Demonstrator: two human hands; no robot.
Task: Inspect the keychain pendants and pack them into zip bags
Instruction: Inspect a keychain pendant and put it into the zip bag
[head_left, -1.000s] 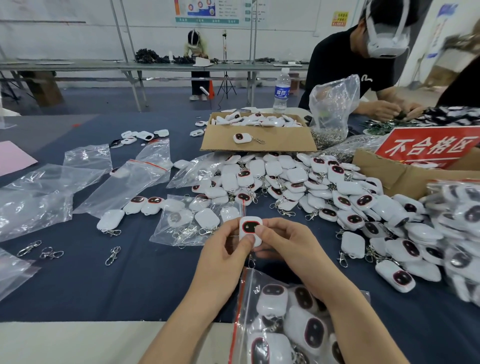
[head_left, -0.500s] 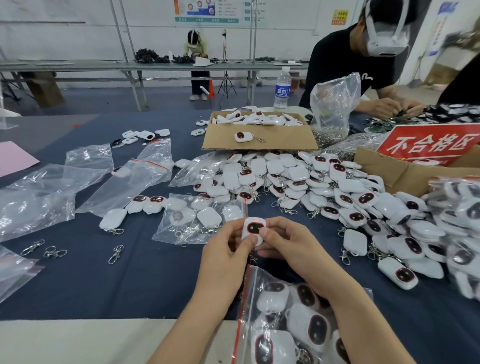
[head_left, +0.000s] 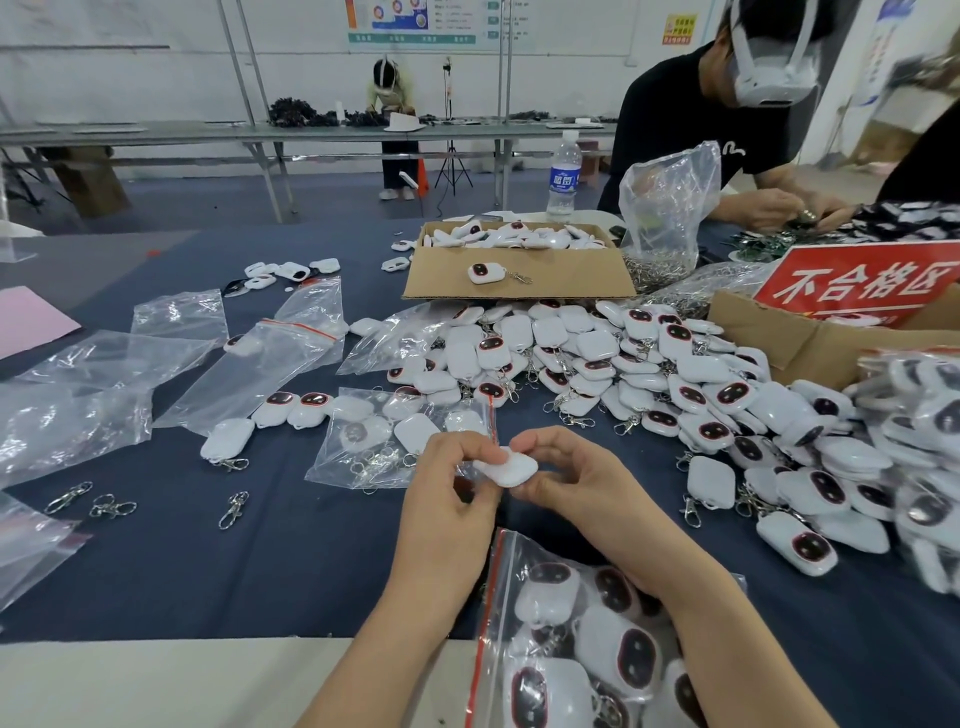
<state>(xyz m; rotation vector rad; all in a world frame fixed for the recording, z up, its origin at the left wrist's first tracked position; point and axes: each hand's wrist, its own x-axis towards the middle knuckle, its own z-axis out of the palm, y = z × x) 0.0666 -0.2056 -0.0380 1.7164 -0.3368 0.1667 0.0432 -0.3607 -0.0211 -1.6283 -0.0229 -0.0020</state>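
White back upward, holding one keychain pendant (head_left: 506, 467) just above the dark blue table cloth (head_left: 260, 561), near centre, with the left hand (head_left: 447, 499) pinching its left edge between curled thumb and fingers and the right hand (head_left: 576, 483) pinching its right edge likewise. Crossing the right forearm over a red-striped zip bag (head_left: 561, 613) at the near edge, several pendants inside (dark oval faces showing through the plastic). Leaving a loose pile of pendants (head_left: 597, 358) to the right and farther off, a cardboard box (head_left: 519, 280) beyond it, and clear bags (head_left: 260, 374) with a few metal clasps (head_left: 234, 509) on the left.
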